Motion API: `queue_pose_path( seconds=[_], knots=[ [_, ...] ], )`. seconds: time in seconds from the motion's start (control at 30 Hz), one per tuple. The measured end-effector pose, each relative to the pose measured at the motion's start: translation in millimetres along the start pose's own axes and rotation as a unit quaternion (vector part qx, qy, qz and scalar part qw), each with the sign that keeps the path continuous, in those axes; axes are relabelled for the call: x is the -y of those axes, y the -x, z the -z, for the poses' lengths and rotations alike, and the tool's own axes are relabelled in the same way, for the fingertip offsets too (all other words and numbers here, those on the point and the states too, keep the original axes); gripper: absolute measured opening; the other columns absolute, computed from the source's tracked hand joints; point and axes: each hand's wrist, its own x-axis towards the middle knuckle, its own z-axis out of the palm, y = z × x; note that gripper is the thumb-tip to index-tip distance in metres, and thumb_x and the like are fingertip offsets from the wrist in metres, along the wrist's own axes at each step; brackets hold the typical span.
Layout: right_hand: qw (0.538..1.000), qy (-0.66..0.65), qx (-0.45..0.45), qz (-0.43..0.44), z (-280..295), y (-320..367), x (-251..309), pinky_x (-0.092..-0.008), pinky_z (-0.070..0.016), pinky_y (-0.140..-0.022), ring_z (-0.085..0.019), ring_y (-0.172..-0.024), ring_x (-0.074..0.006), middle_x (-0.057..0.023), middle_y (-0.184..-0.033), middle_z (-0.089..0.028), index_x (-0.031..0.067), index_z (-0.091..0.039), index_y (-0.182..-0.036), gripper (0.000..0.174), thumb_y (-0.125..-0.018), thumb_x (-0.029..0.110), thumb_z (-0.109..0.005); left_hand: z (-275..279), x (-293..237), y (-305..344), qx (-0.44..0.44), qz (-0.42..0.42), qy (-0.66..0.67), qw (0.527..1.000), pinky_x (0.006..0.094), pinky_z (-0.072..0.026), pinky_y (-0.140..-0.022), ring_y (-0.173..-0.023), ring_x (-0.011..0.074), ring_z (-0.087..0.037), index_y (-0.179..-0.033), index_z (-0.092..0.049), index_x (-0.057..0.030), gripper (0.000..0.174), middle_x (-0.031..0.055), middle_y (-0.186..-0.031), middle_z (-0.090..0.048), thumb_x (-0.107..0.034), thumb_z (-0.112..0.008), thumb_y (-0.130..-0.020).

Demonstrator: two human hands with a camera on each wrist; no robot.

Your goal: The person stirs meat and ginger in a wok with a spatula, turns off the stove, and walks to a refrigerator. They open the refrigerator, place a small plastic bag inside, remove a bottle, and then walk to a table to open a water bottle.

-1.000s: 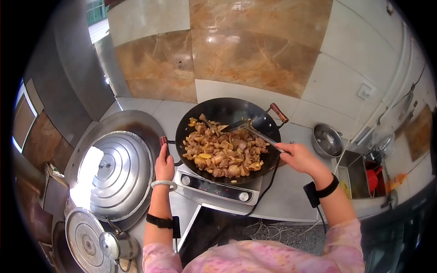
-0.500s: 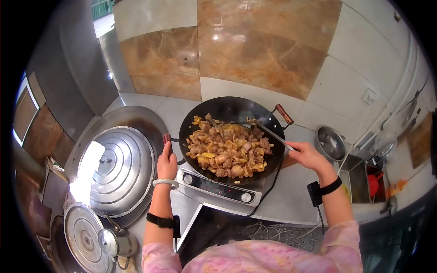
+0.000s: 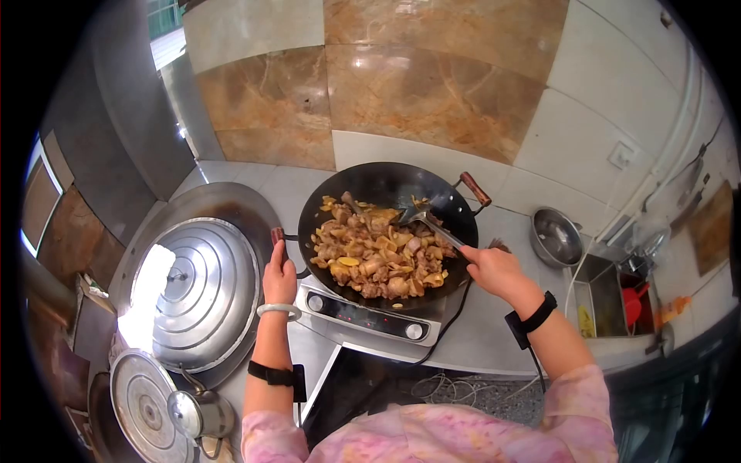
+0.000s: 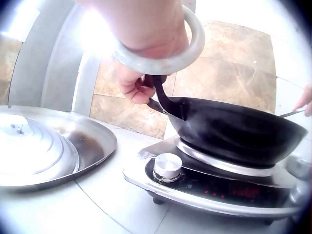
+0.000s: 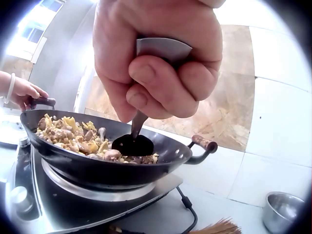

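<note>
On the cooker [image 3: 363, 318], centre, the wok [image 3: 390, 179] is sitting. Left hand [image 3: 279, 279] is gripping its left handle [image 3: 275, 234], mostly hiding it. Right hand [image 3: 492, 270] is clenching the spatula [image 3: 432, 225], covering its grip end; the blade is lying partly among food [image 3: 378, 262].

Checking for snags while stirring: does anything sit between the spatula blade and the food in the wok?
Nothing visible does. The right hand grips the spatula, its blade already in the wok among the food; the left hand holds the wok's handle, away from it.

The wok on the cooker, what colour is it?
The wok is black, inside and out. It shows best in the left wrist view.
</note>
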Motion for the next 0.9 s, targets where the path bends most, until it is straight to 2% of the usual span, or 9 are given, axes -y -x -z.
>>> queue_pose_path(
  seconds=[0.23, 0.3, 0.33, 0.4, 0.5, 0.57, 0.67, 0.83, 0.9],
  knots=[
    [0.982, -0.188, -0.021, 0.020, 24.7, 21.2, -15.1, -0.0369, -0.0479, -0.071, -0.061, -0.078, -0.0302, -0.0146, -0.085, -0.065, 0.0119, -0.058, -0.116, 0.036, -0.081, 0.016, -0.055, 6.9, 1.6, 6.1, 0.021, 0.021, 0.047, 0.998, 0.0371, -0.0435, -0.084, -0.093, 0.0320, -0.058, -0.131, -0.045, -0.0128, 0.048, 0.0203, -0.104, -0.059, -0.018, -0.048, -0.084],
    [0.974, -0.223, 0.000, 0.029, 56.6, 47.0, -16.5, -0.0350, -0.0474, -0.069, -0.061, -0.075, -0.0282, -0.0139, -0.083, -0.064, 0.0104, -0.057, -0.117, 0.037, -0.080, 0.015, -0.056, 12.0, -2.0, 10.1, 0.049, 0.036, 0.044, 0.997, 0.0271, -0.0422, -0.087, -0.099, 0.0180, -0.056, -0.132, -0.044, -0.0100, 0.048, 0.0112, -0.117, -0.057, -0.013, -0.049, -0.084],
    [0.958, -0.284, 0.033, 0.030, 65.2, 60.7, -20.1, -0.0346, -0.0466, -0.067, -0.060, -0.072, -0.0264, -0.0136, -0.081, -0.064, 0.0090, -0.057, -0.118, 0.038, -0.080, 0.014, -0.056, 10.7, 0.9, 9.6, 0.048, 0.038, 0.045, 0.997, 0.0271, -0.0422, -0.087, -0.099, 0.0180, -0.056, -0.132, -0.044, -0.0100, 0.048, 0.0112, -0.117, -0.057, -0.013, -0.049, -0.084],
    [0.937, -0.341, 0.067, 0.031, 74.8, 83.0, -17.5, -0.0342, -0.0458, -0.065, -0.059, -0.068, -0.0246, -0.0132, -0.078, -0.063, 0.0076, -0.057, -0.118, 0.038, -0.080, 0.012, -0.057, 6.6, 8.2, 8.0, 0.040, 0.047, 0.079, 0.995, 0.0351, -0.0429, -0.087, -0.099, 0.0303, -0.058, -0.130, -0.046, -0.0125, 0.047, 0.0183, -0.108, -0.060, -0.018, -0.049, -0.084],
    [0.956, -0.272, 0.096, 0.063, 65.7, 104.9, -6.6, -0.0378, -0.0460, -0.061, -0.059, -0.066, -0.0276, -0.0154, -0.073, -0.062, 0.0114, -0.059, -0.116, 0.035, -0.081, 0.014, -0.055, 7.0, 2.4, 6.7, 0.041, 0.071, 0.089, 0.993, 0.0337, -0.0423, -0.089, -0.102, 0.0290, -0.058, -0.129, -0.048, -0.0113, 0.045, 0.0171, -0.112, -0.059, -0.018, -0.049, -0.084],
    [0.988, -0.090, 0.011, 0.123, 34.3, 101.5, 14.1, -0.0376, -0.0454, -0.057, -0.058, -0.060, -0.0293, -0.0153, -0.066, -0.059, 0.0182, -0.059, -0.117, 0.035, -0.082, 0.016, -0.057, 8.3, -2.3, 6.1, 0.038, 0.078, 0.092, 0.992, 0.0334, -0.0422, -0.089, -0.102, 0.0284, -0.058, -0.128, -0.048, -0.0106, 0.045, 0.0168, -0.113, -0.059, -0.017, -0.049, -0.084],
    [0.995, -0.033, -0.011, 0.089, 8.5, 84.4, 41.9, -0.0450, -0.0444, -0.056, -0.058, -0.063, -0.0357, -0.0149, -0.066, -0.060, 0.0214, -0.058, -0.116, 0.034, -0.082, 0.019, -0.057, 9.4, -7.0, 7.3, 0.027, 0.066, 0.092, 0.993, 0.0329, -0.0418, -0.090, -0.104, 0.0273, -0.058, -0.128, -0.049, -0.0099, 0.045, 0.0164, -0.115, -0.059, -0.015, -0.049, -0.083],
    [0.996, 0.021, -0.063, 0.057, -21.9, 58.5, 45.0, -0.0439, -0.0447, -0.050, -0.059, -0.059, -0.0331, -0.0137, -0.064, -0.060, 0.0177, -0.055, -0.117, 0.035, -0.082, 0.015, -0.055, 3.7, -1.5, 7.0, -0.001, 0.021, 0.094, 0.995, 0.0325, -0.0414, -0.091, -0.105, 0.0265, -0.058, -0.128, -0.049, -0.0094, 0.045, 0.0161, -0.116, -0.059, -0.014, -0.048, -0.083],
    [0.993, 0.055, -0.090, 0.051, -27.7, 48.5, 39.1, -0.0426, -0.0455, -0.048, -0.060, -0.059, -0.0324, -0.0147, -0.064, -0.060, 0.0164, -0.054, -0.118, 0.038, -0.081, 0.011, -0.053, 5.2, -4.2, 6.0, 0.018, 0.070, 0.094, 0.993, 0.0260, -0.0425, -0.086, -0.098, 0.0166, -0.057, -0.128, -0.048, -0.0045, 0.046, 0.0107, -0.115, -0.059, -0.009, -0.049, -0.082]
  ],
)
